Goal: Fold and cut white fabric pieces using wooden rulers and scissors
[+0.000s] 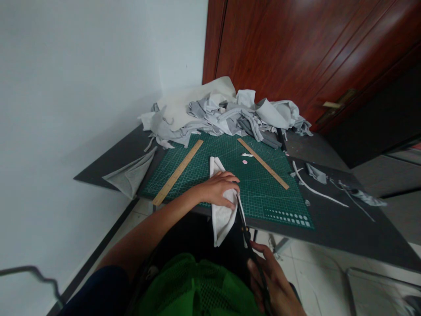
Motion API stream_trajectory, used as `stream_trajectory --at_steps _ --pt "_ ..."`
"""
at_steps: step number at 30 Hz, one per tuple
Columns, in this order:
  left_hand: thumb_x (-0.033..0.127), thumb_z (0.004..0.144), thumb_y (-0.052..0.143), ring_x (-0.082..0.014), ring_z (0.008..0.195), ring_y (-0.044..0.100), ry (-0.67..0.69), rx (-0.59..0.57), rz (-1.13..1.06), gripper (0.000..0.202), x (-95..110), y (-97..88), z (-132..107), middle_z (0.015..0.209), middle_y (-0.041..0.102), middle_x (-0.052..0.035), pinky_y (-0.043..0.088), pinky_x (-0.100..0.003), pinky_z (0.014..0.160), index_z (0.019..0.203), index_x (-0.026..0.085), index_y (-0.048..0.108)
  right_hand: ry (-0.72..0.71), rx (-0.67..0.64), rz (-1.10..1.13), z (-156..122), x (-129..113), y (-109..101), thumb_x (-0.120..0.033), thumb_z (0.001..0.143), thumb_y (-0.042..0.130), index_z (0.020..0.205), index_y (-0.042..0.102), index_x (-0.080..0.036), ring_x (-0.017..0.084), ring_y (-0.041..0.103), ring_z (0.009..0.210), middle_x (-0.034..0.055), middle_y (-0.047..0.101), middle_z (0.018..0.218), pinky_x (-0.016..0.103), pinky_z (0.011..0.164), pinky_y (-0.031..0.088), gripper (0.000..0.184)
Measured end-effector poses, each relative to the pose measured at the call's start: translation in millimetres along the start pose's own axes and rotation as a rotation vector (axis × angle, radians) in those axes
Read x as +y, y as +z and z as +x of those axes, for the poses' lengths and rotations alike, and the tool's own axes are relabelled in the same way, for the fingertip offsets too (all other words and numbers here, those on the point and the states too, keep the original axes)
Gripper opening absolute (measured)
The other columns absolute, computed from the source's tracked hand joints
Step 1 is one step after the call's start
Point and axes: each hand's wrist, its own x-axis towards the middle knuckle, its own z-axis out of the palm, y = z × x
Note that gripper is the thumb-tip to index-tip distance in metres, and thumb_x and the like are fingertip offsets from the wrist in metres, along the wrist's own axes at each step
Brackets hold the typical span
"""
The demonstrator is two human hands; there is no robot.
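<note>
A folded piece of white fabric [223,221] lies across the front edge of the green cutting mat [226,149], its lower end hanging over the edge. My left hand [221,188] holds it from above, with the fingers curved over its right edge and the thumb lower down. In my right hand [271,276] are black scissors [244,228], held below the table edge and pointing up. Their blades are at the fabric's right edge, where a narrow strip stands apart from the rest. The exact gap between the blades is hard to make out.
Two wooden rulers [179,171] [263,163] lie on the mat, with a small pink piece [244,162] between them. Grey and white fabric scraps [210,109] are heaped behind. A grey fabric piece [130,173] sits left, and a white strip [319,193] curves at right.
</note>
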Motion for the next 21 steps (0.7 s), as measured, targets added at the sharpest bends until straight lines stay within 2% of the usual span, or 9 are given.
stream_trajectory --at_steps 6,11,15,21 --pt "0.051 0.075 0.082 -0.0301 0.134 0.046 0.007 -0.003 0.009 0.047 -0.3 0.1 0.4 0.14 0.058 -0.0087 0.032 -0.046 0.112 0.114 0.027 0.068 -0.022 0.01 -0.016 -0.2 -0.2 0.4 -0.067 0.084 0.067 0.131 0.048 -0.03 0.005 0.035 0.041 -0.0059 0.054 0.07 0.017 0.034 0.029 0.063" --pt "0.051 0.075 0.082 -0.0308 0.134 0.047 0.001 -0.005 0.014 0.047 0.3 -0.1 -0.2 0.14 0.058 -0.0093 0.032 -0.046 0.112 0.113 0.026 0.069 -0.006 0.007 -0.014 0.3 1.8 0.7 -0.065 0.084 0.069 0.132 0.047 -0.03 0.006 0.035 0.042 -0.0091 0.043 0.063 0.016 0.034 0.029 0.063" --pt "0.051 0.074 0.083 -0.0318 0.134 0.046 0.0 0.007 0.004 0.049 -1.3 2.1 -0.1 0.14 0.058 -0.0093 0.031 -0.047 0.113 0.113 0.026 0.069 -0.038 -0.009 -0.011 1.8 4.7 -0.8 -0.065 0.085 0.067 0.132 0.047 -0.029 0.005 0.032 0.038 -0.0086 0.048 0.064 0.016 0.033 0.028 0.063" --pt "0.05 0.073 0.084 -0.0318 0.133 0.047 0.002 0.012 -0.017 0.049 -0.9 1.8 0.2 0.139 0.059 -0.0094 0.031 -0.048 0.113 0.113 0.026 0.069 -0.016 -0.006 0.017 1.2 -2.2 -0.6 -0.066 0.081 0.07 0.129 0.049 -0.027 0.006 0.039 0.039 -0.0083 0.05 0.065 0.016 0.032 0.034 0.066"
